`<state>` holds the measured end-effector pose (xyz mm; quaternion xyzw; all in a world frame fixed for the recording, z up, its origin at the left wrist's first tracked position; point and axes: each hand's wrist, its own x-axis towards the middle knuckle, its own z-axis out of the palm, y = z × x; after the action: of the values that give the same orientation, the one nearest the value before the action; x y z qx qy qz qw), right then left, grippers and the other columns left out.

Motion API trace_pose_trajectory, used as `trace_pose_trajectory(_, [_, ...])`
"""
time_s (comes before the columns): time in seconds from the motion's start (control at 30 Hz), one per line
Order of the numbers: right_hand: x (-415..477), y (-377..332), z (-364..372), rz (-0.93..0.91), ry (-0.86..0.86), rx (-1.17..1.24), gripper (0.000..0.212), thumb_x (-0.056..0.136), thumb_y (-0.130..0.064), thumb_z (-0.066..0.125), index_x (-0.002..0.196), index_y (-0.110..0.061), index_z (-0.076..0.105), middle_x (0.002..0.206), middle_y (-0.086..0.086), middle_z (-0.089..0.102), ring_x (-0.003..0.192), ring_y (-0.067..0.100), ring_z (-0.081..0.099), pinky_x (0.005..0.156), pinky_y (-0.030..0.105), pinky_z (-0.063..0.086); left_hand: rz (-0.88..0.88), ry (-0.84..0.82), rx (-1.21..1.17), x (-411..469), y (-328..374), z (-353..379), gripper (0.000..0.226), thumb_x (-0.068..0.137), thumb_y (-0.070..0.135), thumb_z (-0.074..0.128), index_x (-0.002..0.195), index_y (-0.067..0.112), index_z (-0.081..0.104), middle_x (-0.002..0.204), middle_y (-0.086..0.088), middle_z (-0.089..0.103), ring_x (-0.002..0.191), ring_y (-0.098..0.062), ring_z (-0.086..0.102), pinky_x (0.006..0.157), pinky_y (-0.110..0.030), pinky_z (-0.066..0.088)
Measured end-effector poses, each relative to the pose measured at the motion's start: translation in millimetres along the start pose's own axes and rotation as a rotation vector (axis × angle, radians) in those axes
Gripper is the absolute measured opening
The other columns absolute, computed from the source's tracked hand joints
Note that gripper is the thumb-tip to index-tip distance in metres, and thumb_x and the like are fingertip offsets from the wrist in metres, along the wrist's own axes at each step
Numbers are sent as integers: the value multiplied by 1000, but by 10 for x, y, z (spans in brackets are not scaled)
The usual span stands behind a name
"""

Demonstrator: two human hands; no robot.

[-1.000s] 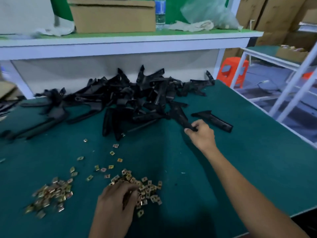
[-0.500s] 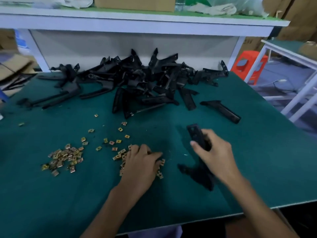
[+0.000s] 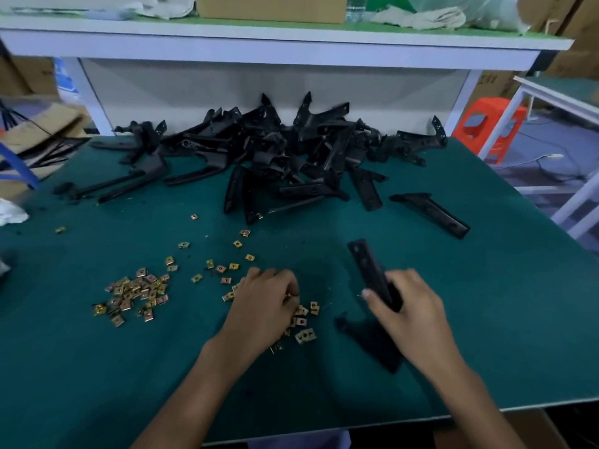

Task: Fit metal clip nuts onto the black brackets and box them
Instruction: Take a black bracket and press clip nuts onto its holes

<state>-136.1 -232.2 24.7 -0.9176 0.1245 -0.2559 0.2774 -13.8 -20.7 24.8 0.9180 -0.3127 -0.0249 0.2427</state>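
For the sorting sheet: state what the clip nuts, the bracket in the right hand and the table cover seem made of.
The clip nuts: thin sheet metal, likely yellow-plated; they glint gold. The bracket in the right hand: probably moulded plastic, matt black without shine, though painted metal is possible. The table cover: dull green mat, felt or rubber, unclear which.

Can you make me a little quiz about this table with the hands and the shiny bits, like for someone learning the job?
1. True or false: the right hand grips a black bracket.
2. What do the left hand's fingers touch? A the clip nuts; B a hammer; C a cup.
3. Fill in: the table top is ____.
Key: 1 true; 2 A; 3 green.
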Motion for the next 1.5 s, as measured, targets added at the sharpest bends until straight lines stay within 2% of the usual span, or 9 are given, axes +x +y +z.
trace_pose_trajectory(0.1, [-50, 92, 117, 188, -149, 127, 31, 89, -36, 74, 76, -24, 48, 65, -2, 54, 59, 8, 50, 54, 22, 36, -102, 66, -328, -62, 10, -27, 5, 98, 28, 60, 101, 32, 60, 91, 24, 62, 94, 7, 55, 74, -5, 40])
trace_pose_trajectory(0.17, [-19, 71, 140, 331, -103, 337, 26, 92, -45, 66, 79, -29, 49, 69, -6, 65, 64, 3, 59, 62, 26, 45, -148, 79, -508, -88, 6, -48, 11, 99, 29, 59, 104, 38, 63, 94, 26, 67, 96, 14, 58, 74, 0, 40])
trace_pose_trajectory(0.27, [176, -41, 272, 538, -13, 892, 12, 102, -36, 58, 97, -28, 51, 94, 5, 78, 92, 21, 75, 80, 43, 58, -216, 116, -772, -85, 30, -67, 17, 98, 23, 61, 96, 36, 71, 92, 25, 71, 90, 6, 64, 73, -5, 45])
trace_pose_trajectory(0.4, [456, -264, 540, 664, -72, 1449, 31, 90, -16, 70, 109, -17, 45, 104, 10, 76, 97, 22, 74, 76, 33, 60, -292, 112, -1007, -65, 95, -82, 17, 96, 19, 65, 97, 32, 76, 86, 17, 72, 84, 1, 65, 72, -10, 48])
trace_pose_trajectory(0.5, [492, -375, 715, 649, -144, 1662, 43, 82, -1, 70, 113, -19, 46, 115, 15, 69, 103, 24, 72, 80, 33, 59, -322, 137, -1090, -65, 124, -97, 14, 93, 19, 69, 96, 30, 76, 93, 10, 74, 88, -4, 67, 77, -15, 52])
trace_pose_trajectory(0.77, [471, -331, 740, 627, -137, 1716, 49, 81, 1, 62, 122, -22, 50, 106, 9, 70, 98, 21, 71, 89, 35, 60, -421, 135, -1335, -49, 243, -85, 10, 91, 1, 68, 96, 7, 75, 80, -5, 74, 73, -13, 68, 70, -22, 57])
trace_pose_trajectory(1.13, [458, -336, 730, 627, -142, 1708, 49, 80, 0, 62, 122, -21, 53, 104, 6, 71, 99, 20, 70, 105, 44, 47, -507, 136, -1386, 16, 276, -70, 7, 88, 0, 70, 93, 5, 71, 72, -2, 68, 67, -12, 64, 67, -25, 58])
trace_pose_trajectory(1.27, [452, -335, 736, 595, -170, 1684, 50, 81, -1, 64, 125, -20, 52, 106, 7, 70, 99, 22, 70, 93, 38, 57, -506, 110, -1362, 10, 308, -54, 10, 88, 0, 70, 96, 6, 70, 67, 2, 67, 64, -10, 62, 67, -26, 57])
trace_pose_trajectory(1.5, [430, -335, 785, 514, -216, 1609, 56, 85, -2, 66, 134, -19, 46, 107, 10, 67, 104, 24, 68, 87, 32, 57, -528, 45, -1360, 19, 222, -104, 17, 85, -1, 73, 100, 8, 69, 68, -1, 66, 59, -11, 60, 57, -22, 52])
